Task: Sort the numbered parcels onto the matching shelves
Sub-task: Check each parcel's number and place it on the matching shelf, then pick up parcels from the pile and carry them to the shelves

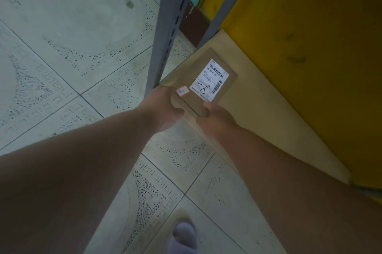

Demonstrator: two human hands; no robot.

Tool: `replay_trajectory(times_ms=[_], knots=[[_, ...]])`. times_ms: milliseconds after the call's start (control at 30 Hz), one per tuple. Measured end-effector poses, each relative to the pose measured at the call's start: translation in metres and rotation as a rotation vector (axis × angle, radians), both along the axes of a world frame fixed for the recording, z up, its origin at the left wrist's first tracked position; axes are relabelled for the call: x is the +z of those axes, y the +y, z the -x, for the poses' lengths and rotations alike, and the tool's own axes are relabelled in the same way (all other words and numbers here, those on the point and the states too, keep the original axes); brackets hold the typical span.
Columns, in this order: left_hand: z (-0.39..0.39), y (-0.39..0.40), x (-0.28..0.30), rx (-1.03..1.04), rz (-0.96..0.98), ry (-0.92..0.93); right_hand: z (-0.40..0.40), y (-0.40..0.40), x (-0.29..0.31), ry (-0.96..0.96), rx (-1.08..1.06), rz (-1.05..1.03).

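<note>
While both hands clamp its near end, left hand (165, 105) and right hand (215, 119), I log parcel (204, 86): long axis toward one o'clock, over shelf (258, 105).

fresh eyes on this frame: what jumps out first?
The brown cardboard parcel at centre, gripped at its near end by the left hand and right hand, lying on a pale shelf board. Its white shipping label carries barcodes and a handwritten mark. On the right, a big yellow panel fills the view; a grey slotted shelf upright rises beside the parcel.
</note>
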State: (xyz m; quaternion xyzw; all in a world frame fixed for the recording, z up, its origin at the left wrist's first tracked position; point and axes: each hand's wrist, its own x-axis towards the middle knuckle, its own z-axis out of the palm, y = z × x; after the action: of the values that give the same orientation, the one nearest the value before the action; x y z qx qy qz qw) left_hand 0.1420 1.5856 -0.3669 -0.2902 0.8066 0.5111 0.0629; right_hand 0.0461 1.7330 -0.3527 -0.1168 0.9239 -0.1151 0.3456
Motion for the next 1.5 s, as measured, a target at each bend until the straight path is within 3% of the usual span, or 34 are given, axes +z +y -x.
replay_trajectory(times_ms=[100,233,333,467,633,933,1067,1200,1500], knots=[[-0.002,-0.002,0.001,-0.041,0.033,-0.016,0.002,-0.004,0.007,-0.018,0.002,-0.043],[-0.028,-0.003,0.013,-0.058,0.076,-0.075,-0.009,-0.018,0.036,0.2,0.195,-0.123],[-0.069,-0.012,0.035,-0.031,0.099,-0.084,-0.043,-0.037,0.066,0.289,0.325,0.004],[-0.153,-0.046,0.084,0.035,0.096,-0.148,-0.118,-0.082,0.115,0.237,0.349,0.162],[-0.271,-0.119,0.183,0.183,0.076,-0.209,-0.218,-0.169,0.214,0.138,0.41,0.329],[-0.414,-0.271,0.431,0.396,0.145,-0.219,-0.313,-0.351,0.47,0.198,0.585,0.58],[-0.417,-0.336,0.493,0.416,0.208,-0.216,-0.308,-0.413,0.531,0.191,0.595,0.655],[-0.376,-0.411,0.515,0.47,0.224,-0.167,-0.271,-0.487,0.555,0.195,0.6,0.668],[-0.302,-0.619,0.561,0.657,0.282,-0.139,-0.2,-0.749,0.602,0.248,0.807,0.737]])
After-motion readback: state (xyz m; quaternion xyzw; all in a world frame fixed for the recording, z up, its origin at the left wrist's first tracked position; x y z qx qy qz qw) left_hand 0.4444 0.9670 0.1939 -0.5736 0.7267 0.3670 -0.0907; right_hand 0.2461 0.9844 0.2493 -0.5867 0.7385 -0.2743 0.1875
